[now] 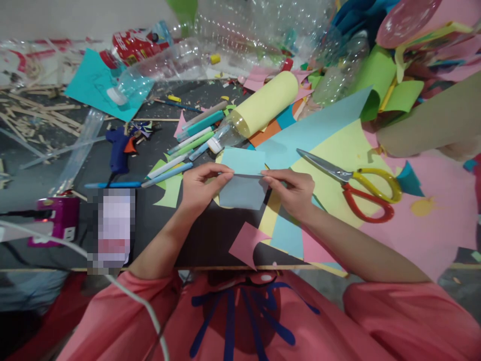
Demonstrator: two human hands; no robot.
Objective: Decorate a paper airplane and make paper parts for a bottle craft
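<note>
A light blue paper piece (243, 188), with a crease or edge running across its middle, is held up over the dark table. My left hand (205, 186) pinches its left side between thumb and fingers. At the right side, my right hand (291, 189) pinches the same paper. Just behind it lies a plastic bottle wrapped in yellow paper (266, 105), its white cap pointing toward the paper. Scissors with a yellow and a red handle (347, 180) lie open to the right of my right hand, on the paper sheets.
Markers (195, 143), a blue glue gun (119, 150), a phone (114, 225) and a purple box (56, 220) are on the left. Clear bottles (161, 65) line the back. A pink scrap (248, 244) lies near the front edge (225, 268). Another person's arm (432, 118) reaches in at right.
</note>
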